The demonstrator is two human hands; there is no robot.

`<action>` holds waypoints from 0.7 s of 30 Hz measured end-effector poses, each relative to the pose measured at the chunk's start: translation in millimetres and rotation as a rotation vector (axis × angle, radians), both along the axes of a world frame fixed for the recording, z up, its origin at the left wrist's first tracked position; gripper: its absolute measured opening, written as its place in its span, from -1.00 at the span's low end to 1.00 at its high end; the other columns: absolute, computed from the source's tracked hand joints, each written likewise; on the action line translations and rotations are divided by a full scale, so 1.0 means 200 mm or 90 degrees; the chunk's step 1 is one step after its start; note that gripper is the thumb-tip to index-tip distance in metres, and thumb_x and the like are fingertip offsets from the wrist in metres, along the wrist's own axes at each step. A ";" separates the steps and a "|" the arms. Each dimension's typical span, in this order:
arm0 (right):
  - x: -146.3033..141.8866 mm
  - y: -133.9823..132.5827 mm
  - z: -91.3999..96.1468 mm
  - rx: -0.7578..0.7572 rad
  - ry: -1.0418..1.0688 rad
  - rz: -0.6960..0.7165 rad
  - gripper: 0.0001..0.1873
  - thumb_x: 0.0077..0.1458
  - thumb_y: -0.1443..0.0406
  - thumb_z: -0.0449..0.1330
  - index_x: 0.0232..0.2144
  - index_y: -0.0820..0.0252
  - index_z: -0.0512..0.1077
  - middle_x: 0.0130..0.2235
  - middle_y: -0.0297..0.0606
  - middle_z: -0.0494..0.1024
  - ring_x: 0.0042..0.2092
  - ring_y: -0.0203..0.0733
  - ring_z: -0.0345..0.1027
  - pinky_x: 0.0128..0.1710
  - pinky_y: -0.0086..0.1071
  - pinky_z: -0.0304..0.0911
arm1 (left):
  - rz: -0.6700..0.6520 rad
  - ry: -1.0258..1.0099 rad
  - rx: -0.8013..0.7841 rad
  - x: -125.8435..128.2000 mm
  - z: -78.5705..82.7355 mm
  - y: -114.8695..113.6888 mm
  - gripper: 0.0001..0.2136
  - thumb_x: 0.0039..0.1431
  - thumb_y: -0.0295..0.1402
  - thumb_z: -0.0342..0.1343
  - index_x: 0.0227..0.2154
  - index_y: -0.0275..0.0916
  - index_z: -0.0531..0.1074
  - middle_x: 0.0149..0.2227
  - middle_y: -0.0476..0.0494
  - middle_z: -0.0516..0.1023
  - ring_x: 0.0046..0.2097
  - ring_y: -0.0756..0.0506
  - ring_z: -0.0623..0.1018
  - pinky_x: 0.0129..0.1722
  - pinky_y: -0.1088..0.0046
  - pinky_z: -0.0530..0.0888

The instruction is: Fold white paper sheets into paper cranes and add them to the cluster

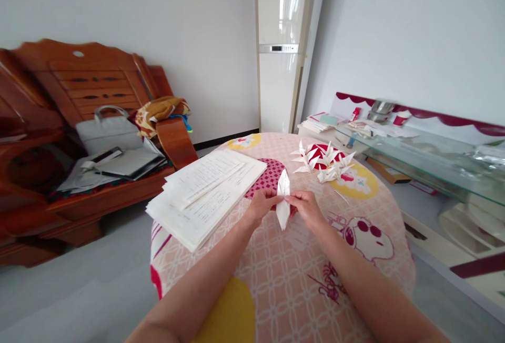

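Note:
Between my two hands, a narrow diamond of folded white paper [283,214] is held upright above the middle of the round table. My left hand [262,203] pinches its left side, thumb pointing inward. From the right, my right hand [305,206] grips the opposite edge between thumb and fingers. The thumbs nearly meet across its middle; the fingers behind the paper are partly hidden. Beyond my right hand sits a cluster of folded paper cranes [325,160]. To the left of my left hand lies a stack of written paper sheets [213,190].
A patterned cloth covers the round table [276,280]. A wooden bench [94,74] with a grey bag [106,130] and papers stands at left. At right is a glass-topped cabinet [426,159] bearing small items. A tall air conditioner [278,85] fills the corner.

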State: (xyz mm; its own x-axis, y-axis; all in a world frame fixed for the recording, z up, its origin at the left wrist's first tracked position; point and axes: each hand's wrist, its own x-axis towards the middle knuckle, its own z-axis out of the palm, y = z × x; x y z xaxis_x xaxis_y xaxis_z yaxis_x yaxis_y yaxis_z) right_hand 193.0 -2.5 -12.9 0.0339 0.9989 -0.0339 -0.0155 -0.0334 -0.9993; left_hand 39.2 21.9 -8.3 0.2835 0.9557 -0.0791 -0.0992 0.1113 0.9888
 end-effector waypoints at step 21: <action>0.05 0.08 -0.08 -0.048 0.008 0.115 -0.75 -0.09 0.12 0.29 -0.58 0.18 0.46 -0.59 -0.36 0.50 -0.56 -0.24 0.32 -0.55 -0.40 0.21 | 0.011 0.032 0.014 0.00 -0.10 0.08 -0.65 -0.13 -0.10 0.32 -0.61 -0.27 0.34 -0.60 0.02 0.36 -0.55 0.07 0.27 -0.53 0.51 0.19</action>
State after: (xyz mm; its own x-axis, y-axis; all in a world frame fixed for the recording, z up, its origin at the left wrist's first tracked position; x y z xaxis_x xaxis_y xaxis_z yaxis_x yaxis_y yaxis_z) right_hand 203.0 13.4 -29.8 -0.1463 0.9833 -0.1078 -0.0156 -0.1113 -0.9937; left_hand 40.1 37.7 -28.5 0.2636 0.9619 -0.0723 -0.0506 0.0887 0.9948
